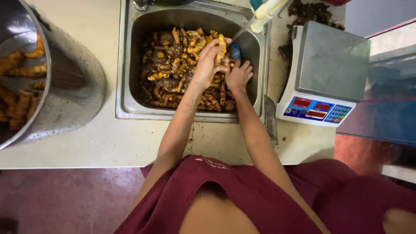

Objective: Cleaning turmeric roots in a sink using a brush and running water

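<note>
Maroon cloth [242, 195] lies nearest. Farther off, over the steel sink [125, 65], the left hand [208, 60] is closed around a turmeric root [221, 48]; the right hand [238, 74], fingers loosely spread, touches its lower end. Knobbly, stiff, probably wet and slippery: grip mid-length. Heaped roots [173, 73] crowd beneath; metal pot [65, 86] left, scale [325, 73] right.

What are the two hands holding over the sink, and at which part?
The left hand grips a yellow-orange root piece around its lower half. The right hand touches its lower end and seems to hold a blue tool; where cannot be told.
</note>
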